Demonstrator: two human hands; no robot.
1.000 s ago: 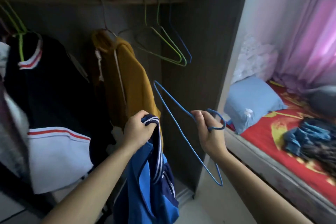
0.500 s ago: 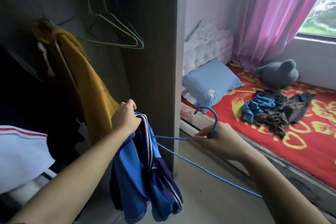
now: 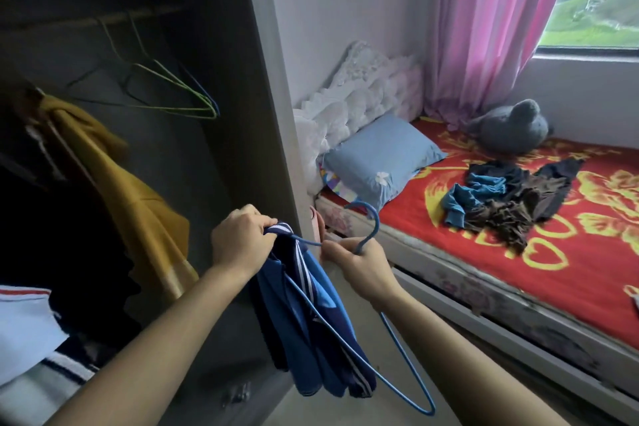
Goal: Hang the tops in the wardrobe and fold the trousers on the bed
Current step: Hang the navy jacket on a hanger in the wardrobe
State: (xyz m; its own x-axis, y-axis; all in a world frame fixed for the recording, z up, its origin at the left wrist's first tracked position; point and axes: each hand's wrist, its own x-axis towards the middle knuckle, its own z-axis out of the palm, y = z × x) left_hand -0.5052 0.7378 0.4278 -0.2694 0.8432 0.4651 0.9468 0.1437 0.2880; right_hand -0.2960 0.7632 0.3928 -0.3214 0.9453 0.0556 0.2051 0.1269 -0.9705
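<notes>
Blue striped top (image 3: pixel 304 339) hung bunched at the open wardrobe (image 3: pixel 273 114), clear of the floor. Soft, light and limp, so likely to sag wherever it was unsupported. Left hand (image 3: pixel 242 242): grip closed round the gathered collar, a sensible hold since the neck takes the hanger. Right hand (image 3: pixel 359 263): grip pinching the blue wire hanger (image 3: pixel 376 221) just below its hook. The wire looked thin and springy, with one shoulder seemingly fed into the neck. Mustard top (image 3: pixel 131 190) and empty green hangers (image 3: pixel 173 97) on the rail. Trousers (image 3: pixel 511 201) heaped unfolded on the bed (image 3: pixel 484 290).
</notes>
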